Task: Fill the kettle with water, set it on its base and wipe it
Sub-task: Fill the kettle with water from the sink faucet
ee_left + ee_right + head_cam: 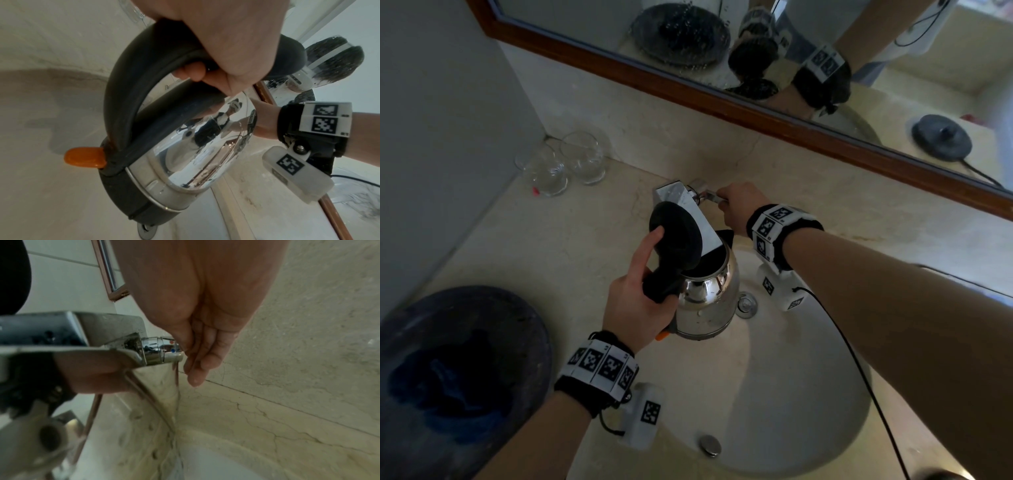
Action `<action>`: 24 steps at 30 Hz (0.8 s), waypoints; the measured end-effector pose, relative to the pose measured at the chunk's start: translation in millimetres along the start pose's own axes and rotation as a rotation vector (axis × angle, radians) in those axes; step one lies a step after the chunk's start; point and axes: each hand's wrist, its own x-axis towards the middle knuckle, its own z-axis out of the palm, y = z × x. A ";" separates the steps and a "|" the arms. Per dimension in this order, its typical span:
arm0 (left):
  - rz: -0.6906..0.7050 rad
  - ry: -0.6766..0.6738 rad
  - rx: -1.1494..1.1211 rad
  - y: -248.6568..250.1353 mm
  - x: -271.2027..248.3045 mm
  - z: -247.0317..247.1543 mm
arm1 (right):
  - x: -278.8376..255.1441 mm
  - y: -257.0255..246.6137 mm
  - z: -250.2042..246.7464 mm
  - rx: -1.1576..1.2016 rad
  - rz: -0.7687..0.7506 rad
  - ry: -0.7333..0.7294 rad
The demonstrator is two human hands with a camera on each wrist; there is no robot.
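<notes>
Right now the kettle [709,294] hangs over the sink [808,394], its open mouth tucked under the spout of the chrome tap [685,209], with the black lid [676,233] flipped up on the near side. Of the two hands, the left hand [635,301] is wrapped round the black handle [127,91], thumb lying up along the lid hinge; the left wrist view shows fingers curled under the handle and the orange switch [85,157] sticking out at the kettle's foot. The right hand [739,209] reaches to the tap's side lever [714,197]; from the right wrist view its fingers [202,360] hang nearly straight just beside the chrome knob [162,350] with red and blue dots, and whether they grip the lever I cannot tell. Two clear glasses [566,164] stand in the bench [571,246] corner, a dark round tray [458,377] with a blue cloth [448,387] sits at the near left, and the kettle base [941,137] shows in the mirror [825,61]
</notes>
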 end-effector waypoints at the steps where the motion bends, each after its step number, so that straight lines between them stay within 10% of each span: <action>1: -0.002 0.001 0.001 0.1 -0.1 0.2 | -0.1 0.1 -0.2 0.005 0.003 -0.002; 24: -0.039 0.017 -0.011 1.2 -2.0 3.4 | -3.3 -0.5 -1.3 0.035 0.001 0.011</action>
